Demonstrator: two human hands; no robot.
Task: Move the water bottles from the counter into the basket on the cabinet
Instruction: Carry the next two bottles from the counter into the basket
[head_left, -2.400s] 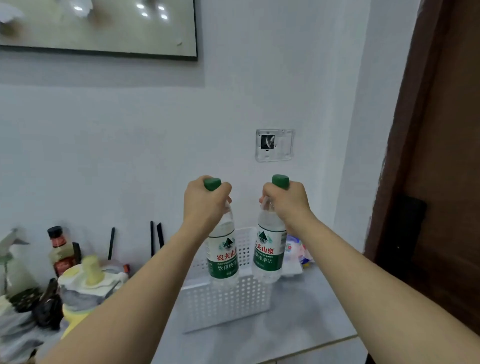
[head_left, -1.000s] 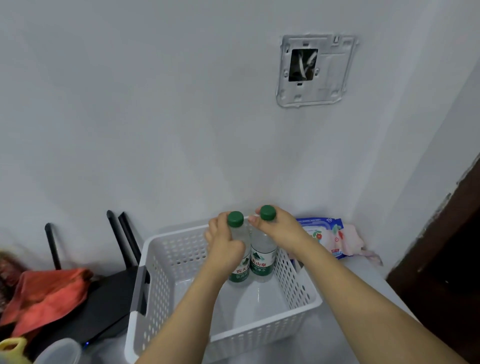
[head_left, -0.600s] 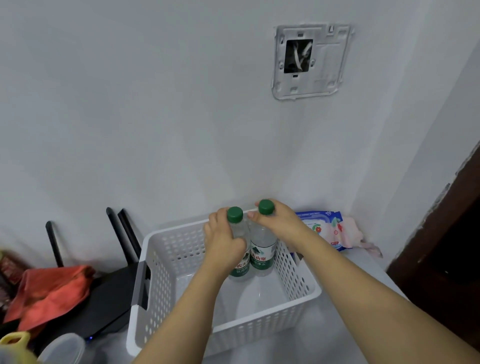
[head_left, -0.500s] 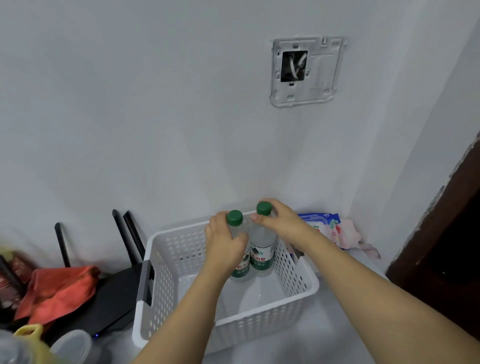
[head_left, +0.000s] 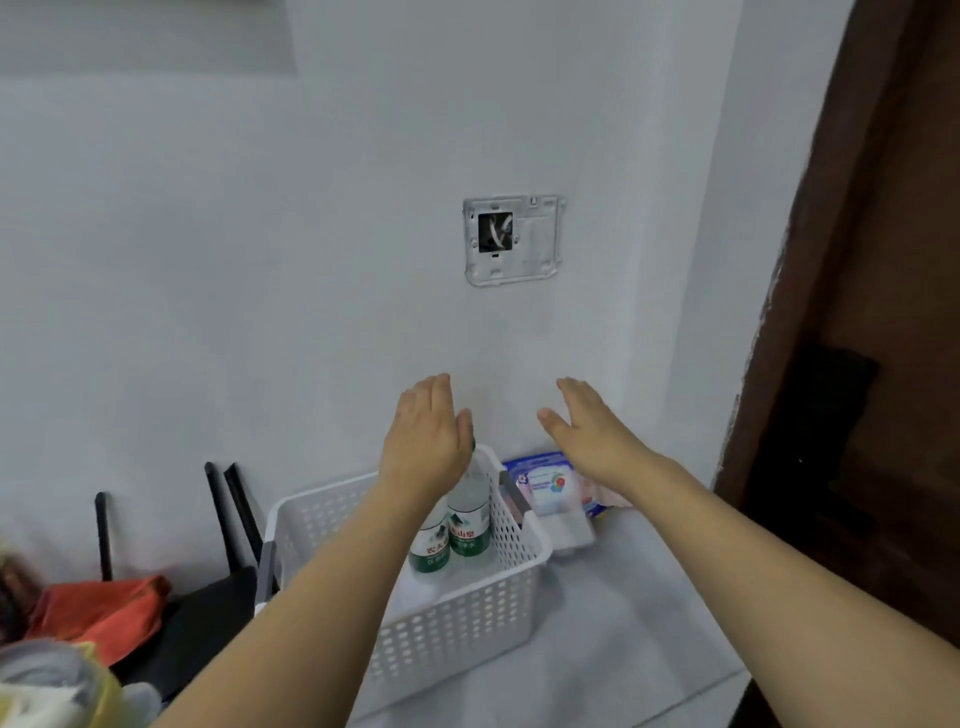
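- Step in hand: release; two bottles (head_left: 468, 525) stand upright inside the basket (head_left: 467, 613), side by side and touching, against its far right corner; both hands are above them, empty.
- Left hand (head_left: 426, 441): fingers straight and together, palm open, gripping nothing; it hangs just above the left bottle (head_left: 430, 548) and hides that bottle's neck and cap; whether the palm brushes the cap I cannot tell.
- Right hand (head_left: 592, 431): open, thumb spread from the fingers, holding nothing; it is clear of the basket, over the pack (head_left: 550, 483) that lies beyond the right wall.
- Right bottle (head_left: 470, 519): neck visible, a sliver of green cap showing at the edge of the left hand; green label faces the camera.
- Basket: white, perforated, sits on the pale cabinet top (head_left: 623, 623) close to the wall; it holds the two bottles and nothing else that I can see; the near floor is bare, so there is room for more.
- Beside it: the pack and a white block to the right; a black device and an orange cloth (head_left: 98, 608) to the left; none inside the basket.
- Judgement: this pair is delivered; no counter is in view, so whether more bottles wait there is unknown.
- Next move, as I judge it: draw both hands back without knocking the caps; the bottles are tall and narrow and could tip; then go to the counter for any remainder.
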